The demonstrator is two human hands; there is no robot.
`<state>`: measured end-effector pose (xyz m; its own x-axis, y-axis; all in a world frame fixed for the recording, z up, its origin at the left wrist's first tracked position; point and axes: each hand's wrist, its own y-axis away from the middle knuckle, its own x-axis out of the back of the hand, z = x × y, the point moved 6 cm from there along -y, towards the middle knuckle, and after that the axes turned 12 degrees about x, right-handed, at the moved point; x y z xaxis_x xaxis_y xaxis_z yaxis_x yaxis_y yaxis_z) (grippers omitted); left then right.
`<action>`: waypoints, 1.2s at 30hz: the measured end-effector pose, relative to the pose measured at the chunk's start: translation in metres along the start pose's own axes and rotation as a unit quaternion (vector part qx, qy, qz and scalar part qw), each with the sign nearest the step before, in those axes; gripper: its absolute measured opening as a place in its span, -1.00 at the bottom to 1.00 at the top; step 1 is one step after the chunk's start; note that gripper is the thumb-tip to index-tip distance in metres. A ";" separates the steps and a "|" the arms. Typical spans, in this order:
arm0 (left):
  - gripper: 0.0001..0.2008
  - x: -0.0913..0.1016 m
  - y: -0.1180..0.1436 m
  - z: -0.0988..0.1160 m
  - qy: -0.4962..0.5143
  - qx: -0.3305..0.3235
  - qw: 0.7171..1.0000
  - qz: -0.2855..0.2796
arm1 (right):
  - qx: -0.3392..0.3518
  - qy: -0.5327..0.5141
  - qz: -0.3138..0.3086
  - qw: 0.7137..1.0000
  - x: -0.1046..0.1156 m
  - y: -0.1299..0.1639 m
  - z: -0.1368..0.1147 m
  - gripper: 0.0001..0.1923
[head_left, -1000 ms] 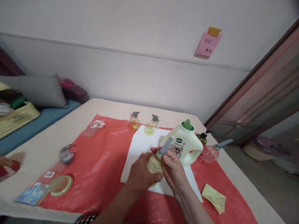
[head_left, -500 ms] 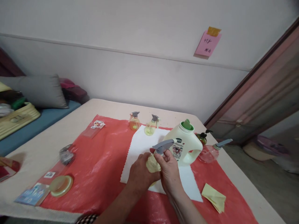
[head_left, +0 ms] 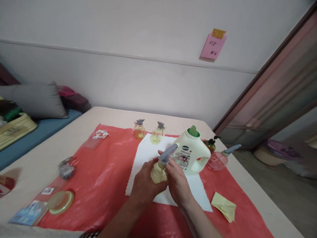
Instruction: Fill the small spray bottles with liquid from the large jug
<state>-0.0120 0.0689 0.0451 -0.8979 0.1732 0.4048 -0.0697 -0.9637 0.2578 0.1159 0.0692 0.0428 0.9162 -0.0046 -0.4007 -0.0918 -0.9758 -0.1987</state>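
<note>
Over the white sheet (head_left: 138, 165), a pale yellow spray bottle (head_left: 158, 173) with a grey spray head (head_left: 167, 153) is between my hands. My left hand (head_left: 145, 181) is closed around the bottle's body. At the neck, just under the spray head, the fingers of my right hand (head_left: 177, 181) are closed. Right behind them stands a large pale green jug (head_left: 195, 153) with a green spout in its open mouth. Two small spray bottles, one amber (head_left: 140, 131) and one pale yellow (head_left: 156, 135), stand upright farther back.
A red plastic sheet (head_left: 99, 185) covers much of the table. To the right are a pink spray bottle (head_left: 218, 161), a dark pump bottle (head_left: 210, 144) and a folded yellow cloth (head_left: 224, 206). A round lidded container (head_left: 60, 201) and clear packaging (head_left: 28, 213) lie at left.
The spray head has turned, its nozzle now pointing more up and away. My right hand has shifted around the neck, its palm more alongside the bottle. The view has shifted slightly.
</note>
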 end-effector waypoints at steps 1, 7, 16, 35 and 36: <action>-0.27 0.001 -0.001 -0.001 0.005 -0.001 1.000 -0.002 | -0.004 -0.006 -0.004 1.000 0.000 0.000 0.001 -0.53; -0.48 0.001 0.000 0.000 0.014 -0.001 1.000 -0.007 | -0.002 -0.013 0.011 1.000 -0.003 -0.001 0.009 -0.47; -0.33 0.000 0.002 0.001 0.039 -0.020 0.999 -0.026 | 0.024 0.026 0.002 0.999 0.003 0.003 0.002 -0.51; -0.34 -0.001 0.006 0.010 0.037 -0.024 0.994 -0.099 | 0.002 0.011 -0.127 0.992 0.014 -0.007 -0.010 -0.54; -0.34 -0.001 0.007 0.010 0.020 -0.022 0.995 -0.093 | -0.004 0.003 -0.125 0.992 0.013 -0.007 -0.011 -0.54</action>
<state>-0.0071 0.0642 0.0553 -0.8841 0.3413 0.3192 -0.2533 -0.9240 0.2865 0.1328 0.0737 0.0483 0.9126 0.2355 -0.3341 0.1408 -0.9485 -0.2839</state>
